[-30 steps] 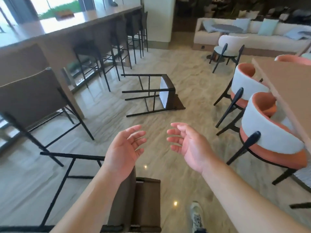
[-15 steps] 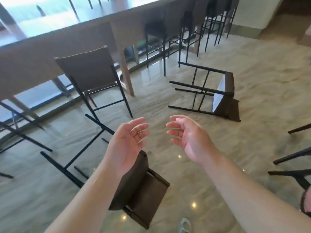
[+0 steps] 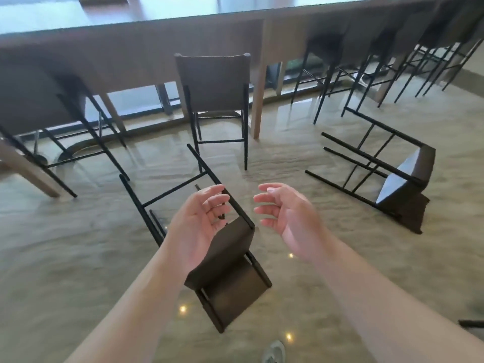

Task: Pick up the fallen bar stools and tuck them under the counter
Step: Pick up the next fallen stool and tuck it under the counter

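A brown bar stool with black legs (image 3: 230,268) lies on its side on the floor right below me, legs pointing up-left. A second fallen stool (image 3: 403,184) lies at the right, legs pointing left. My left hand (image 3: 199,221) and my right hand (image 3: 290,213) hover above the near stool, palms facing each other, fingers apart, holding nothing. The long wooden counter (image 3: 162,45) runs across the top. One upright stool (image 3: 214,82) stands in front of it, backrest toward me.
Several more stools stand tucked under the counter at the right (image 3: 392,48), and another at the left (image 3: 39,100). Wooden counter legs (image 3: 258,100) come down between them. The floor is glossy beige tile. My shoe (image 3: 273,352) shows at the bottom.
My view has turned left to face the counter squarely, so both fallen stools shifted right in view. My hands stay open in the same pose above the near stool.
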Motion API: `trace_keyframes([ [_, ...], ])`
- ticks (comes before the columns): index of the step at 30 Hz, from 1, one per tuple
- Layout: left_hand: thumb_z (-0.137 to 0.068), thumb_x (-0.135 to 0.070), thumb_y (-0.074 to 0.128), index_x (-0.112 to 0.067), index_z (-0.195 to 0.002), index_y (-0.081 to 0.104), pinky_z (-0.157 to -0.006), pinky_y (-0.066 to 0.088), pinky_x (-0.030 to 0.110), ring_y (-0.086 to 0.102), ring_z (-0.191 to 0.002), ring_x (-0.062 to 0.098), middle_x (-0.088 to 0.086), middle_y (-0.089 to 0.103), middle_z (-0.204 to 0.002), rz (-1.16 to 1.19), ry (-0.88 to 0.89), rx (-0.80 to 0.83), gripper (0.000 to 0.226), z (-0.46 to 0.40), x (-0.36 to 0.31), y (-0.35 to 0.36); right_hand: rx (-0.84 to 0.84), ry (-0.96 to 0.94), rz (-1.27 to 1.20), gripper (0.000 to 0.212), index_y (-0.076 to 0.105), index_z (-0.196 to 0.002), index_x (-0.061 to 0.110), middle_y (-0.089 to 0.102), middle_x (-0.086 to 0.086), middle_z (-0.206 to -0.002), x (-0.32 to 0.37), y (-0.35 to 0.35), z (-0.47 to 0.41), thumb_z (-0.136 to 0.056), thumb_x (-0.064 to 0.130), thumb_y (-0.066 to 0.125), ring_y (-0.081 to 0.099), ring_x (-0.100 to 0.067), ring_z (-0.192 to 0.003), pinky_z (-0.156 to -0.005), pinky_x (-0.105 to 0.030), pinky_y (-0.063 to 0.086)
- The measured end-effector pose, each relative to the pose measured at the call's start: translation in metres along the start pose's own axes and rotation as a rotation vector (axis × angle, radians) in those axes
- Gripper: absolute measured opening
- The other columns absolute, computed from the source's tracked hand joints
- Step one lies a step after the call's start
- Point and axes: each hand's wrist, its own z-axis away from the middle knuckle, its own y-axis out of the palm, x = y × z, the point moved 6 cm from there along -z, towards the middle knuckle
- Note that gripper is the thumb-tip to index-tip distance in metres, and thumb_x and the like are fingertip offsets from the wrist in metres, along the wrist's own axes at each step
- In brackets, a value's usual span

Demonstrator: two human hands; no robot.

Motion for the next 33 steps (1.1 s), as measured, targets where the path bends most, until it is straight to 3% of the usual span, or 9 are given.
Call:
trace_keyframes([
  [7, -0.082, -0.036, 0.056, -0.019, -0.112, 0.07, -0.074, 0.05, 0.03, 0.066, -0.089, 0.015, 0.003, 0.07, -0.1, -0.029, 0.016, -0.055, 0.037, 0.007, 0.009, -0.049, 0.056, 0.005, 0.059, 0.025, 0.063, -0.111, 0.01, 0.07, -0.005, -0.088, -0.023, 0.034, -0.012, -0.089, 0.019, 0.055, 0.066, -0.019, -0.076, -0.06, -0.029, 0.051],
  [11, -0.093, -0.031, 0.049, -0.017, -0.114, 0.067, -0.077, 0.047, 0.033, 0.067, -0.087, 0.016, 0.003, 0.07, -0.099, -0.006, -0.006, -0.12, 0.031, 0.005, 0.03, -0.066, 0.067, 0.051, 0.079, 0.036, 0.064, -0.108, 0.011, 0.071, -0.004, -0.086, -0.045, 0.033, -0.021, -0.076, 0.025, 0.058, 0.067, -0.018, -0.074, -0.057, -0.028, 0.051],
  [18, -0.094, -0.023, 0.049, -0.017, -0.109, 0.067, -0.075, 0.048, 0.033, 0.068, -0.085, 0.017, 0.004, 0.072, -0.094, -0.08, -0.067, -0.303, 0.024, -0.034, 0.097, -0.098, 0.051, 0.145, 0.137, 0.018, 0.065, -0.105, 0.014, 0.071, -0.004, -0.088, -0.111, -0.011, -0.071, -0.09, 0.018, 0.057, 0.066, -0.017, -0.077, -0.059, -0.027, 0.052],
  [21, -0.086, -0.025, 0.056, -0.017, -0.107, 0.066, -0.072, 0.049, 0.031, 0.069, -0.086, 0.017, 0.003, 0.073, -0.093, -0.129, -0.1, -0.365, 0.025, -0.059, 0.152, -0.118, 0.048, 0.181, 0.214, 0.015, 0.066, -0.102, 0.017, 0.07, -0.004, -0.092, -0.159, -0.042, -0.102, -0.09, 0.019, 0.057, 0.066, -0.017, -0.079, -0.061, -0.028, 0.051],
  [25, -0.095, -0.02, 0.055, -0.021, -0.104, 0.069, -0.074, 0.049, 0.032, 0.071, -0.092, 0.018, 0.003, 0.075, -0.098, -0.232, -0.136, -0.444, 0.017, -0.094, 0.254, -0.159, 0.054, 0.207, 0.34, 0.013, 0.067, -0.098, 0.021, 0.069, -0.002, -0.093, -0.245, -0.092, -0.146, -0.089, 0.017, 0.058, 0.066, -0.014, -0.078, -0.061, -0.028, 0.052],
  [31, -0.09, -0.023, 0.061, -0.024, -0.102, 0.069, -0.079, 0.052, 0.033, 0.07, -0.095, 0.015, 0.002, 0.074, -0.102, -0.291, -0.219, -0.572, 0.014, -0.146, 0.444, -0.243, 0.08, 0.257, 0.536, 0.01, 0.064, -0.094, 0.026, 0.066, 0.003, -0.09, -0.42, -0.182, -0.216, -0.089, 0.019, 0.061, 0.065, -0.009, -0.075, -0.061, -0.026, 0.052],
  [33, -0.091, -0.022, 0.061, -0.024, -0.099, 0.068, -0.079, 0.051, 0.031, 0.069, -0.093, 0.014, 0.0, 0.072, -0.101, -0.343, -0.247, -0.616, 0.011, -0.166, 0.511, -0.275, 0.111, 0.245, 0.631, 0.011, 0.062, -0.094, 0.029, 0.063, 0.005, -0.087, -0.482, -0.212, -0.24, -0.084, 0.025, 0.061, 0.064, -0.012, -0.08, -0.067, -0.03, 0.055],
])
